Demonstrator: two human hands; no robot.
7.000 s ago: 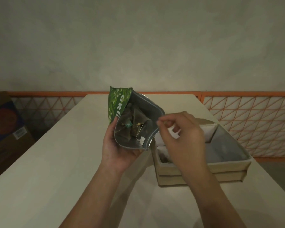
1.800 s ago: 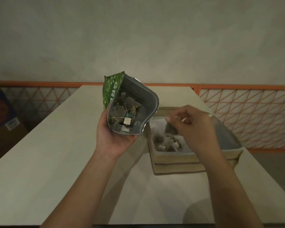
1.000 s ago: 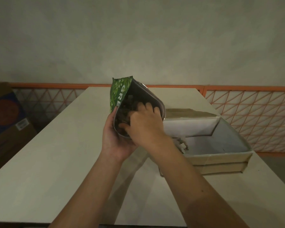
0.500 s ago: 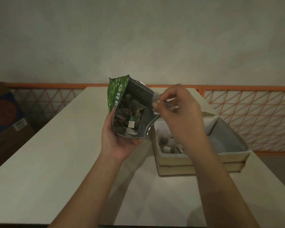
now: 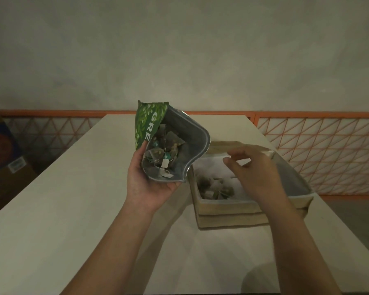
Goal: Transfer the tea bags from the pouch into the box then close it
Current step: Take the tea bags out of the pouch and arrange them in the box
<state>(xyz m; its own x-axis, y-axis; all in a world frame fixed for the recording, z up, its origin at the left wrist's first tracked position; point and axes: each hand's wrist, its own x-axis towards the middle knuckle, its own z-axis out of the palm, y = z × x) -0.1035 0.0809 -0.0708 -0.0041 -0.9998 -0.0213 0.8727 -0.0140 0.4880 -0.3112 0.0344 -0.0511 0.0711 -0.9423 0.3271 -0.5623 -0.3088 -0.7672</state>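
My left hand (image 5: 145, 184) grips the green pouch (image 5: 149, 122) from below and tilts its open mouth toward me. Several tea bags (image 5: 166, 154) with strings and white tags lie inside its grey lining. To the right, the tan box (image 5: 228, 207) stands open on the table, its lid (image 5: 294, 177) folded back to the right. A few tea bags (image 5: 215, 188) lie in the box's near left corner. My right hand (image 5: 256, 171) hovers over the box with its fingers loosely curled, and I see nothing between them.
The long pale table (image 5: 73, 199) runs away from me. An orange lattice railing (image 5: 317, 145) lines the far side and the right. A cardboard carton (image 5: 2, 150) stands on the floor at the left.
My right hand has gone from the pouch mouth, where it pinched a tea bag, down and right over the box. The tea bag is no longer in its fingers. The pouch has stayed put.
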